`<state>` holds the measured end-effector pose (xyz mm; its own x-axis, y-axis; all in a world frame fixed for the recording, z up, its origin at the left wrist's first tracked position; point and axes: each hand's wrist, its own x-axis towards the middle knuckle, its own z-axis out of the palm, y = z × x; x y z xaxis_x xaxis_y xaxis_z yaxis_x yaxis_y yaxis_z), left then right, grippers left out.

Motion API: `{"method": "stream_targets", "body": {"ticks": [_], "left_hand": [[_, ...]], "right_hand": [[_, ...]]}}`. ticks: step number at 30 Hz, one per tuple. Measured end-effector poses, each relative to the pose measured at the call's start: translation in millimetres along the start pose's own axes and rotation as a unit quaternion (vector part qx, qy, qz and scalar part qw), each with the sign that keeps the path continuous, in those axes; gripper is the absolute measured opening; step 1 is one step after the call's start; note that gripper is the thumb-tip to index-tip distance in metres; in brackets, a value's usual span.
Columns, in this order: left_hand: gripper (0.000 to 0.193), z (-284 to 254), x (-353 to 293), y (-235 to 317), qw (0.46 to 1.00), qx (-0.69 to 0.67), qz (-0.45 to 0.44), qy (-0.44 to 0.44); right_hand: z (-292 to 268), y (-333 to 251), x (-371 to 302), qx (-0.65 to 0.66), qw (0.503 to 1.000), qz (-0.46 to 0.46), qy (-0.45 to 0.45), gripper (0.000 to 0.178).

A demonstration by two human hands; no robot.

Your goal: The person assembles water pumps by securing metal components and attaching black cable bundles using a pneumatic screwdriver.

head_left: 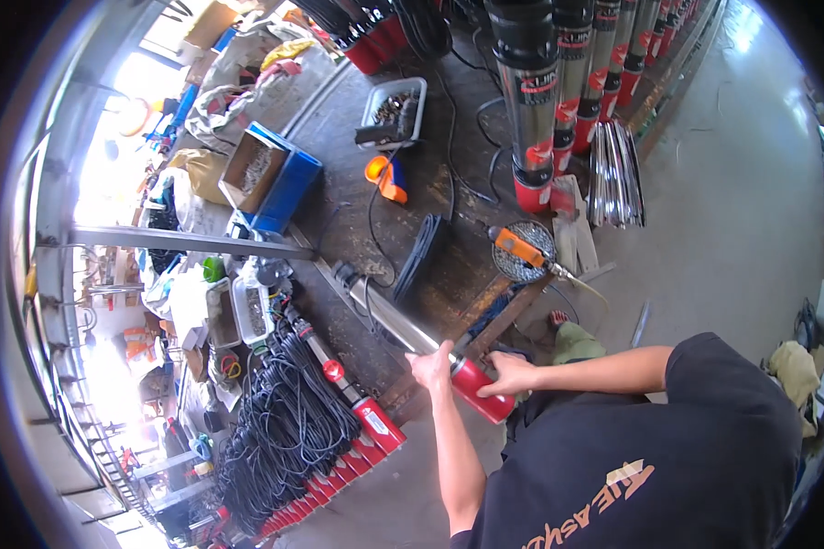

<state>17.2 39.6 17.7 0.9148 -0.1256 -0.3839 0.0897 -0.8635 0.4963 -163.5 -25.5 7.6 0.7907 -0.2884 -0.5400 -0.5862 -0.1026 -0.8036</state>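
A submersible pump (389,313) with a shiny steel tube and a red end section lies slantwise across the near edge of the workbench (343,224). Its dark far tip rests over the bench, while the red end sticks out toward my body. My left hand (430,368) is closed around the tube just before the red section. On the red section itself, my right hand (510,374) grips from the right, its fingers partly hidden. A coil of black cable (418,256) lies beside the pump on the bench.
An orange-handled tool (519,245) lies on a round tray of small metal parts (522,273). Further off are an orange tape dispenser (386,179), a blue box (293,188) and a white tub (419,87). Pumps stand upright (529,110) at the back right; several cabled ones (375,421) lie left.
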Motion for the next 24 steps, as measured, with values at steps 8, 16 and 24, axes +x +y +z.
{"method": "stream_targets", "body": {"ticks": [8,16,24], "left_hand": [[0.093,47.1,-31.7,30.0,1.000,0.022,-0.015,-0.004],[0.091,59.2,-32.6,30.6,0.999,0.039,-0.010,0.023],[0.091,57.8,-4.8,-11.4,0.992,-0.046,0.115,-0.010]], "right_hand": [[0.9,65.2,-21.2,0.010,0.989,0.105,-0.102,0.083],[-94.5,71.1,-28.2,-0.002,0.962,-0.074,0.263,0.047],[-334.3,143.3,-32.9,-0.131,0.691,0.125,0.700,0.023]]}}
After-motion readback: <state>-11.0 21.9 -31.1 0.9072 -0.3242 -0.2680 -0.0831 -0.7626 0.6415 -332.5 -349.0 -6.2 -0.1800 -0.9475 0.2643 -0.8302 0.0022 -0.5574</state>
